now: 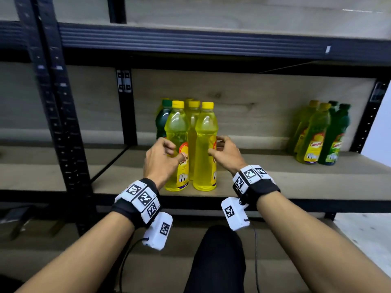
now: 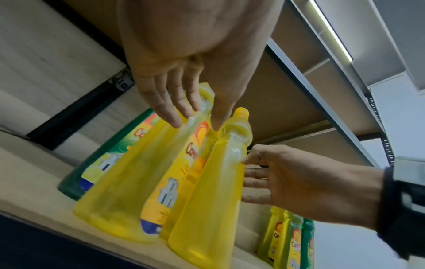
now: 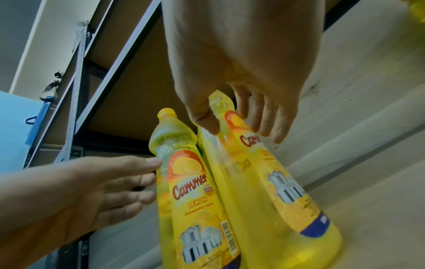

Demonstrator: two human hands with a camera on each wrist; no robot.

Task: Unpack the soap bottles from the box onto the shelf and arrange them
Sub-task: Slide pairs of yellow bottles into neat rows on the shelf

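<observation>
Two yellow soap bottles stand upright side by side at the front of the wooden shelf point(image 1: 264, 182): the left one point(image 1: 177, 132) point(image 2: 138, 182) point(image 3: 190, 191) and the right one point(image 1: 206, 132) point(image 2: 207, 200) point(image 3: 276, 182). Behind them stand more yellow bottles point(image 1: 193, 106) and a green bottle point(image 1: 161, 119) point(image 2: 96, 163). My left hand point(image 1: 175, 153) point(image 2: 195, 120) point(image 3: 151, 180) is at the left bottle with relaxed fingers on its side and the thumb across its label. My right hand point(image 1: 213, 146) point(image 3: 234, 127) point(image 2: 248, 174) touches the right bottle with loose fingertips. No box is in view.
A second group of yellow bottles point(image 1: 313, 134) and green bottles point(image 1: 334, 136) stands at the shelf's right end. A black steel upright point(image 1: 61, 123) rises on the left, and the upper shelf beam point(image 1: 190, 43) runs overhead. My knee point(image 1: 218, 261) is below the shelf edge.
</observation>
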